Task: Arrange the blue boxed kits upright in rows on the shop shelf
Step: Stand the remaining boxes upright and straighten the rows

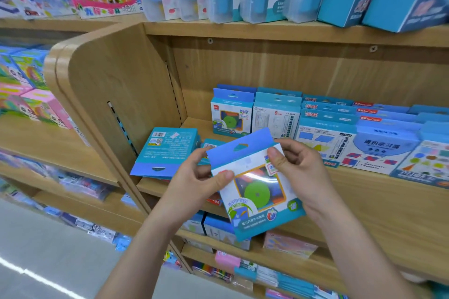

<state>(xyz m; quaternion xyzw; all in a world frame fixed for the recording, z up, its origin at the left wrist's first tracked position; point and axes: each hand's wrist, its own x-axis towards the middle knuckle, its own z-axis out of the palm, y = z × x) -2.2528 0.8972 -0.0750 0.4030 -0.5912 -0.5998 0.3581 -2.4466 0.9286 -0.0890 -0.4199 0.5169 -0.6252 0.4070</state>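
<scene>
Two hands pinch one tilted blue kit [257,192] between them, left hand [201,177] and right hand [298,167] at its top corners. Best stand it straight, just ahead, by its twin [230,116] on the shelf [364,184].

The upright kit with the green disc [230,118] reads 数字 beside a red deli logo. A blue box [385,145] further right reads 面积学习器. The flat-lying box [167,150] bears a barcode and QR code. Print on the held kit [257,194] is blurred
</scene>
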